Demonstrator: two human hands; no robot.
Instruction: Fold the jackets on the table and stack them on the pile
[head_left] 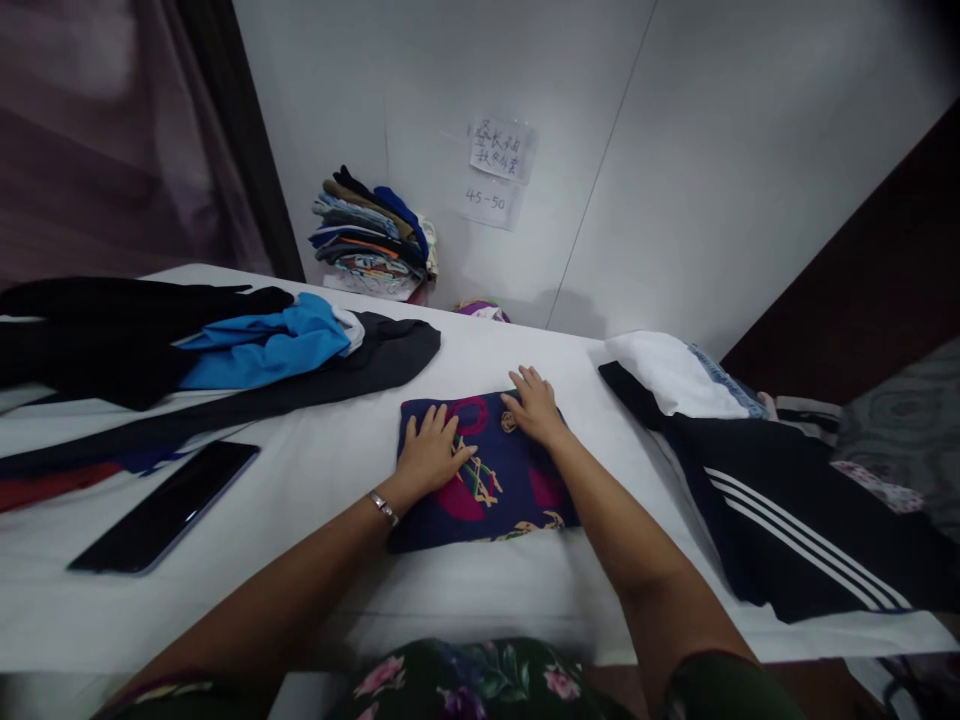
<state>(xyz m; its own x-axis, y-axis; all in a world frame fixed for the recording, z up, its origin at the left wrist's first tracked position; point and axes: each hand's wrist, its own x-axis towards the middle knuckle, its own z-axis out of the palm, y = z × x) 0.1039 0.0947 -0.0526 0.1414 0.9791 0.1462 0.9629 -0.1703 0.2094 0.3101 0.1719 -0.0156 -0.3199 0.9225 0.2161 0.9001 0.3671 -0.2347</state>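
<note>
A folded navy garment (480, 500) with magenta patches and gold, rope-like print lies flat on the white-covered table in front of me. My left hand (433, 452) rests on its left part, palm down and fingers spread. Over its upper right corner lies my right hand (536, 405), fingers stretched out, the tips reaching past the far edge. Neither hand grips the cloth. Part of the print is hidden under the hands and the right forearm.
A phone (169, 508) lies at the left, below a heap of black and blue clothes (277, 345). Dark trousers with white stripes (795, 510) and a white garment (667, 370) lie at the right. A folded stack (371, 235) stands by the wall, near paper notes (501, 150).
</note>
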